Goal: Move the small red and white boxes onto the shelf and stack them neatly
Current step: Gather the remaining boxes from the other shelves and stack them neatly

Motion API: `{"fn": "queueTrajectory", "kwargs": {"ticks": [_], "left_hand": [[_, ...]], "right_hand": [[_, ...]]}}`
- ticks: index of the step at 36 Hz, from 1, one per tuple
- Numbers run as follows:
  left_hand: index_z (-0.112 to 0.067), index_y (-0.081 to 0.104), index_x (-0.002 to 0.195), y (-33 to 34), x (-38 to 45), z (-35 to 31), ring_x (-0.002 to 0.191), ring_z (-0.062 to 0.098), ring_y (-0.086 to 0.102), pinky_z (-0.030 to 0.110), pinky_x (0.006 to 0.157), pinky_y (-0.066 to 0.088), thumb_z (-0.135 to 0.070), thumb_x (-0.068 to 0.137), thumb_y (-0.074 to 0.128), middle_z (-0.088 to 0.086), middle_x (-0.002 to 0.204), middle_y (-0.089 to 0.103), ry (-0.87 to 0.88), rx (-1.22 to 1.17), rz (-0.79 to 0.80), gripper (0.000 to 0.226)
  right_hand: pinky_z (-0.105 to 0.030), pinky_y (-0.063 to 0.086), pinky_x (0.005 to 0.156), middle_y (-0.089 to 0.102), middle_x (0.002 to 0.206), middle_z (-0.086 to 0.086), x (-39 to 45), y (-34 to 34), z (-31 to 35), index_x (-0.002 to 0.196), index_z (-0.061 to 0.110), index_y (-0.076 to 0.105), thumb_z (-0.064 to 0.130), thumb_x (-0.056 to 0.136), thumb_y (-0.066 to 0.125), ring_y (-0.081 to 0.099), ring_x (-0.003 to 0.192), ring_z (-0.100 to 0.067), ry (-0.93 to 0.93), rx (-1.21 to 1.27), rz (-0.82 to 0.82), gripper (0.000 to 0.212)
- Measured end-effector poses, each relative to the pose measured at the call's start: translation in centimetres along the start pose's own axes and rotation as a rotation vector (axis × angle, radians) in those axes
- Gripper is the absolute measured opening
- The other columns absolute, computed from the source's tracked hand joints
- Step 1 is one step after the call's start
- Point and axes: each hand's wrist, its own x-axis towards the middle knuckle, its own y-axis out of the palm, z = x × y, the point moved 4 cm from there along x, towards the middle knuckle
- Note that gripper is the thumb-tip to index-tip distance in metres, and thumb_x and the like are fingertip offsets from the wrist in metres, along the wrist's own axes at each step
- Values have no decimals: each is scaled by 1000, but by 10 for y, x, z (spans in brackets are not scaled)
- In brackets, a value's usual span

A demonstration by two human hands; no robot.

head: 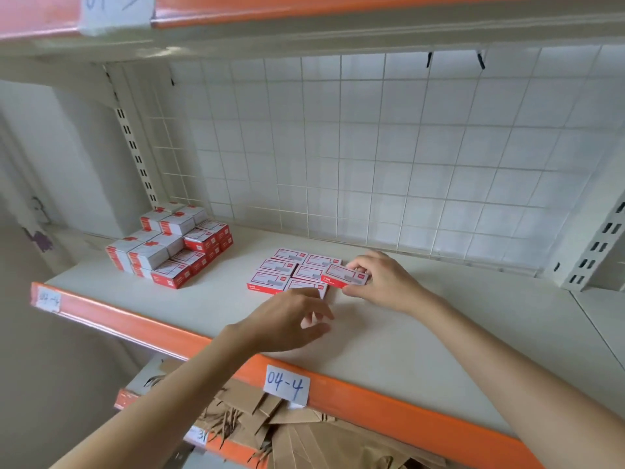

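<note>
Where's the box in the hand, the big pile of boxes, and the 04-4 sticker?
held box (345, 275), head view, on its white top face
big pile (169, 245), head view, on a middle box's top
04-4 label (286, 385), head view, on its handwritten number

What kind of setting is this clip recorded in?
Probably a shop stockroom or small warehouse: a white metal shelf with an orange front rail, a handwritten paper location label "04-4", a white wire-grid back panel, and stacked small red and white boxes.
</note>
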Motion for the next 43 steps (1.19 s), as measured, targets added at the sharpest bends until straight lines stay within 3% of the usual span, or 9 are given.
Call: {"fn": "queueTrajectory", "kwargs": {"ticks": [6, 15, 22, 33, 38, 43], "left_hand": [[-18, 71, 102, -20, -18, 27, 77, 9, 60, 16, 64, 45, -30, 89, 62, -2, 96, 64, -33, 24, -28, 20], [-16, 70, 102, -35, -28, 53, 77, 13, 62, 26, 69, 49, -29, 89, 61, 1, 96, 66, -20, 14, -49, 20], [-15, 70, 100, -31, -30, 62, 76, 14, 63, 33, 72, 51, -27, 89, 61, 2, 95, 65, 20, -22, -32, 19], [-13, 72, 97, -10, -11, 40, 74, 16, 60, 33, 69, 50, -24, 88, 61, 2, 90, 63, 147, -72, -5, 18], [-12, 72, 98, -2, 6, 11, 76, 14, 59, 29, 69, 48, -24, 89, 61, 3, 93, 65, 209, -61, 18, 19], [-17, 71, 101, 11, 23, -21, 79, 14, 61, 27, 69, 48, -28, 90, 59, 0, 96, 64, 253, -2, 60, 20]], "right_hand": [[-29, 31, 98, 51, 117, -2, 47, 29, 33, 125, 19, 57, 40, 85, 62, 41, 118, -17, 11, -101, 20, 45], [-39, 32, 102, 46, 126, -4, 98, 52, 61, 130, 17, 51, 39, 90, 56, 36, 125, -22, 58, -157, -40, 45], [-43, 28, 104, 43, 135, -3, 107, 70, 59, 135, 22, 46, 41, 92, 53, 33, 130, -23, 137, -241, 75, 48], [-37, 31, 103, 45, 134, -2, 67, 37, 51, 133, 17, 47, 33, 91, 54, 35, 130, -19, 113, -274, 24, 45], [-36, 40, 97, 51, 124, -3, 25, 17, 30, 123, 14, 54, 22, 89, 53, 49, 115, -20, 83, -323, 65, 35], [-34, 40, 93, 51, 121, -3, -29, -11, 5, 120, 12, 53, 21, 91, 52, 50, 113, -20, 88, -422, 100, 30]]}}
